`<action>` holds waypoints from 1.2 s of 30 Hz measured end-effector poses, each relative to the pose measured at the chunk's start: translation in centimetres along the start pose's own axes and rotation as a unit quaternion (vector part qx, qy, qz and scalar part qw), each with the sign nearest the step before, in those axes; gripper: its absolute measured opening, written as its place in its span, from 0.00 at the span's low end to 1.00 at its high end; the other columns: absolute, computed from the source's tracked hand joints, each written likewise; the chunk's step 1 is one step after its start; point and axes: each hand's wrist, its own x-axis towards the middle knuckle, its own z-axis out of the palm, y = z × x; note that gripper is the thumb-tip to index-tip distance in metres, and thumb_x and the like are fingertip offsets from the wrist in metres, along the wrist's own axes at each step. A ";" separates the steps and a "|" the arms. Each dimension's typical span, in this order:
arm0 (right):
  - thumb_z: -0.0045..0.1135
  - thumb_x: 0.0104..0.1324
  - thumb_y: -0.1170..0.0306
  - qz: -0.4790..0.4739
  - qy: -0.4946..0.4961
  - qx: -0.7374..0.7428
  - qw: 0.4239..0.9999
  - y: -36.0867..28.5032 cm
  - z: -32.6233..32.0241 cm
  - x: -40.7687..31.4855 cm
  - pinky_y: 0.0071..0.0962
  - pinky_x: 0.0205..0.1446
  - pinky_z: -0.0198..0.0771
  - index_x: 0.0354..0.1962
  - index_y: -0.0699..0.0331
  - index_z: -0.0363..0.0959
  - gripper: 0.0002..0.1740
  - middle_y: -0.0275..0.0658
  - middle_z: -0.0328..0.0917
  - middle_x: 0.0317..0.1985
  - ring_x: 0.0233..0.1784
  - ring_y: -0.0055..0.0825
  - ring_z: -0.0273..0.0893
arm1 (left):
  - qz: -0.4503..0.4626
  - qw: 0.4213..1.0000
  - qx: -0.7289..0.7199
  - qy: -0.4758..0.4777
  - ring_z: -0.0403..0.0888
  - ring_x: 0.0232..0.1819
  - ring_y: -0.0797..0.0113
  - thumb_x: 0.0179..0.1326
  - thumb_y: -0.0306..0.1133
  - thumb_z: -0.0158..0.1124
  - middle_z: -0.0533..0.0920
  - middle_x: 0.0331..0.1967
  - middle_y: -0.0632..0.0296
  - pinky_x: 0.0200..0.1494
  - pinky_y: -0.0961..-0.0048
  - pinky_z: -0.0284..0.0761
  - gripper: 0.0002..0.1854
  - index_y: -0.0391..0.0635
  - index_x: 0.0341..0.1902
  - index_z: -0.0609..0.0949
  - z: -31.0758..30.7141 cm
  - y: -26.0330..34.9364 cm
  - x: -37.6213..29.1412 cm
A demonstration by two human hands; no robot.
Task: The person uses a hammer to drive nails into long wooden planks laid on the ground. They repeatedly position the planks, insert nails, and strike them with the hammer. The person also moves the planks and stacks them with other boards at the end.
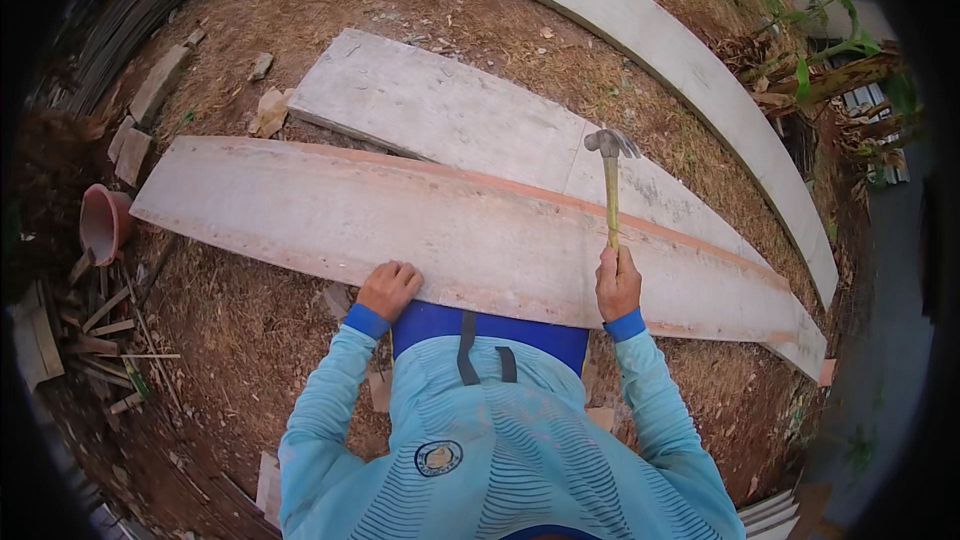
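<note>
A claw hammer (612,195) is gripped by its pale handle in my right hand (619,285). Its metal head points away from me, over the long boards. My left hand (390,290) rests with bent fingers on the near edge of a long whitish board (360,214), which lies crosswise in front of me. An orange-stained strip runs along that board's far edge. Partly under or behind it is a second whitish slab (450,101); how the two meet is hidden. Both boards look bent by the lens.
Farther off, another long pale slab (675,67) lies on the dry, straw-strewn ground. At left are a reddish bucket (105,223), several blocks (159,84) and a pile of wood scraps (101,345). Plants (832,45) stand at the right.
</note>
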 end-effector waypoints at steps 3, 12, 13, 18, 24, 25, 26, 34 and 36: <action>0.46 0.78 0.57 0.111 -0.128 -0.043 0.985 6.7 0.6 -0.8 0.29 0.24 0.62 0.34 0.67 0.70 0.21 0.36 0.69 0.18 0.19 0.21 0.66 | 0.002 1.000 0.002 0.001 0.79 0.42 0.60 0.50 0.31 0.61 0.80 0.42 0.61 0.45 0.64 0.80 0.14 0.47 0.42 0.79 -0.1 0.0 0.3; 0.47 0.77 0.56 0.069 0.001 0.044 0.997 0.8 0.7 -2.4 0.26 0.23 0.59 0.32 0.67 0.71 0.22 0.33 0.69 0.17 0.19 0.19 0.66 | 0.007 1.000 0.007 -0.012 0.79 0.41 0.62 0.50 0.31 0.61 0.80 0.40 0.63 0.44 0.64 0.81 0.12 0.47 0.40 0.79 -0.4 -0.3 0.2; 0.47 0.77 0.56 0.048 0.021 0.023 0.998 1.7 1.0 -2.5 0.26 0.23 0.59 0.32 0.67 0.71 0.22 0.33 0.69 0.17 0.19 0.19 0.66 | 0.014 1.000 0.005 -0.010 0.79 0.41 0.62 0.50 0.31 0.61 0.80 0.40 0.63 0.44 0.64 0.81 0.12 0.47 0.40 0.79 -0.5 -0.2 0.4; 0.48 0.76 0.56 0.218 -0.148 0.048 0.963 4.4 -1.2 -0.1 0.26 0.18 0.57 0.33 0.65 0.71 0.20 0.33 0.68 0.17 0.14 0.20 0.63 | 0.019 0.999 0.018 -0.031 0.79 0.42 0.62 0.50 0.30 0.61 0.80 0.41 0.63 0.44 0.64 0.80 0.13 0.47 0.41 0.80 -1.0 -0.9 1.4; 0.46 0.78 0.57 0.112 -0.034 0.134 0.984 -3.6 -2.7 -0.7 0.22 0.15 0.53 0.31 0.63 0.68 0.20 0.29 0.63 0.16 0.13 0.15 0.59 | 0.030 0.998 0.001 -0.053 0.79 0.42 0.62 0.51 0.30 0.61 0.80 0.40 0.63 0.45 0.64 0.80 0.14 0.47 0.44 0.80 -3.8 -1.5 1.4; 0.46 0.78 0.57 0.122 -0.043 0.122 0.984 -3.0 -2.1 -0.3 0.23 0.15 0.53 0.31 0.63 0.68 0.20 0.29 0.64 0.16 0.13 0.16 0.60 | 0.027 0.998 0.006 -0.064 0.79 0.42 0.62 0.51 0.30 0.61 0.80 0.40 0.63 0.45 0.64 0.80 0.14 0.47 0.44 0.79 -4.5 -1.9 1.0; 0.47 0.77 0.56 0.131 -0.054 0.109 0.984 -2.4 -1.9 -0.1 0.23 0.15 0.53 0.31 0.62 0.69 0.20 0.29 0.65 0.16 0.13 0.16 0.60 | 0.032 0.998 0.016 -0.061 0.79 0.42 0.62 0.52 0.30 0.61 0.80 0.39 0.63 0.46 0.65 0.80 0.13 0.47 0.44 0.79 -4.4 -1.9 1.0; 0.53 0.73 0.54 0.047 -0.173 -0.127 0.976 4.6 -1.2 -0.7 0.41 0.34 0.66 0.29 0.72 0.70 0.25 0.51 0.71 0.21 0.26 0.39 0.71 | 0.022 0.997 0.044 -0.054 0.79 0.41 0.64 0.54 0.32 0.61 0.79 0.38 0.65 0.45 0.67 0.80 0.12 0.48 0.43 0.79 -5.2 -2.8 1.4; 0.55 0.72 0.55 0.038 -0.174 -0.111 0.978 2.1 -2.5 -1.5 0.39 0.33 0.65 0.29 0.71 0.70 0.25 0.50 0.71 0.21 0.25 0.36 0.68 | 0.022 0.998 0.034 -0.037 0.80 0.41 0.63 0.55 0.32 0.61 0.80 0.38 0.65 0.45 0.66 0.80 0.12 0.48 0.43 0.79 -6.3 -3.8 1.7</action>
